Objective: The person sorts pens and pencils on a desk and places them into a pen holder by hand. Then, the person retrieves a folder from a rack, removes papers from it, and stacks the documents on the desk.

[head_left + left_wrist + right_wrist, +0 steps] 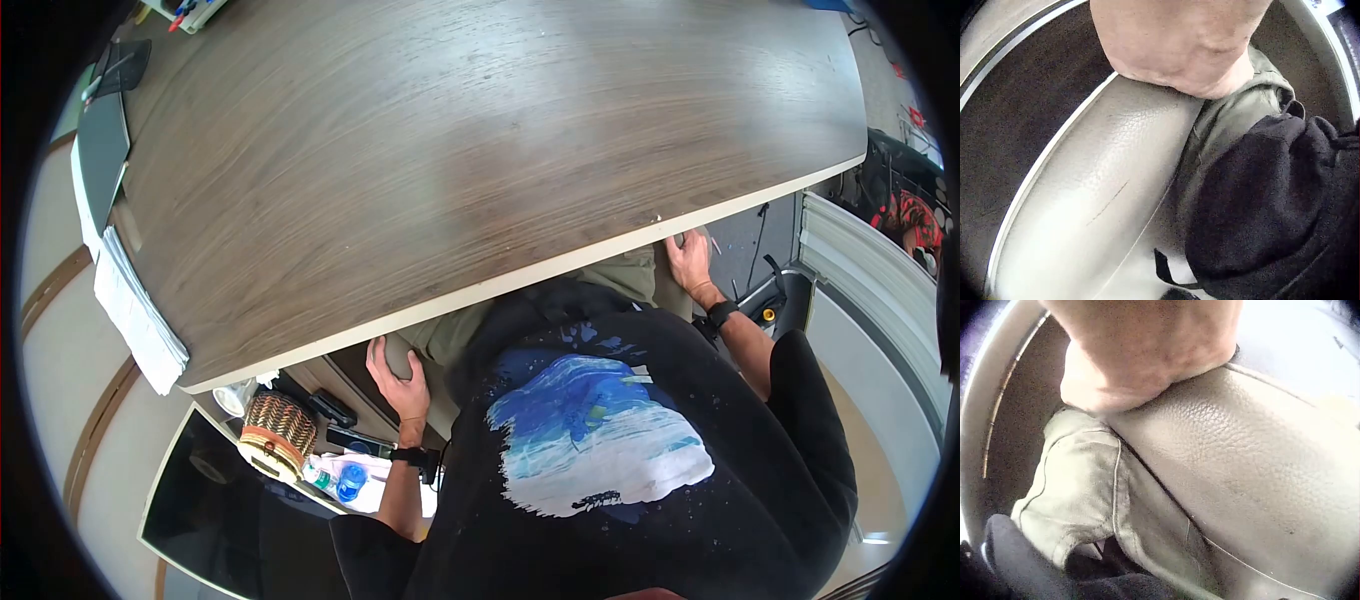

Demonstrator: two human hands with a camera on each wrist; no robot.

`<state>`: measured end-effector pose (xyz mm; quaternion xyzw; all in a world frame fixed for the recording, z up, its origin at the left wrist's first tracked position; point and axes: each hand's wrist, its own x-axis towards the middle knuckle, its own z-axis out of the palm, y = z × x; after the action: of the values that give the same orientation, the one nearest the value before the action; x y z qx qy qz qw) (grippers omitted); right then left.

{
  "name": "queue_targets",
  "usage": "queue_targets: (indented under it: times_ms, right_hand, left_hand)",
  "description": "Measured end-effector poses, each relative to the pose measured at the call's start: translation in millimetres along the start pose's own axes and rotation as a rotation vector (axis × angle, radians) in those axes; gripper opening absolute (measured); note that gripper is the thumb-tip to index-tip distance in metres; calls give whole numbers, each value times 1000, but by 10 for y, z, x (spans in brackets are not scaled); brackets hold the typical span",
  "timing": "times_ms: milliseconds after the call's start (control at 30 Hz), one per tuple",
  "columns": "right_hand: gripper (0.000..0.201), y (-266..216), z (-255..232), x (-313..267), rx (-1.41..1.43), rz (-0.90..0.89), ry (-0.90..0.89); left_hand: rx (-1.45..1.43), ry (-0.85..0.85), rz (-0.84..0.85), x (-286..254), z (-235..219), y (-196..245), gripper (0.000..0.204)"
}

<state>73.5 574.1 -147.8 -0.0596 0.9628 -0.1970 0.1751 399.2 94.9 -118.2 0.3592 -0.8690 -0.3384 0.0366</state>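
Observation:
My left hand (pixel 400 390) rests on the padded, leather-like left armrest (pixel 1091 200) of a chair, its fingers spread just under the desk's front edge. In the left wrist view its heel (pixel 1179 69) lies on the grey-beige padding; the fingers are out of that view. On the other side, the right hand (pixel 690 265) lies on the matching right armrest (pixel 1241 450), fingertips close to the desk edge. The right wrist view shows only the heel of that hand. Between the armrests are olive trousers (pixel 1075 481) and a black top (pixel 400 540) with a blue-and-white print.
A wide brown wooden desk (pixel 400 180) with a pale edge spans the front. Papers (pixel 135 310) lie at its left side. Below left are a woven basket (pixel 278 425), a blue-capped bottle (pixel 350 482) and a dark screen (pixel 220 500). A black bag (pixel 900 190) sits far right.

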Motion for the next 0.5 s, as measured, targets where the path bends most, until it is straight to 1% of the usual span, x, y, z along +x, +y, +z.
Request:
queue_targets:
  times_ms: [33, 133, 233, 267, 300, 367, 400, 500]
  right_hand:
    - [36, -34, -15, 11, 3, -1, 2]
    - [42, -205, -138, 33, -12, 89, -73]
    - [42, -366, -206, 15, 37, 47, -32]
    - [42, -394, -216, 17, 33, 85, -54]
    - [42, -388, -202, 7, 33, 62, -45]
    - [43, -443, -224, 27, 123, -19, 22]
    - [43, -461, -253, 11, 95, 70, -35]
    - [41, -362, -166, 22, 123, -33, 9]
  left_hand:
    - [1, 2, 3, 2, 1, 1, 62]
    - [-3, 5, -17, -43, -19, 21, 61]
    - [-34, 27, -9, -15, -21, 22, 61]
    - [-38, 17, -15, -20, -29, 19, 61]
    - [-43, 9, -24, -36, -40, 8, 62]
    - [-57, 32, -26, -27, -48, 53, 62]
    - [-65, 30, -23, -39, -53, 41, 62]
    - [-90, 55, -17, -60, -48, 1, 61]
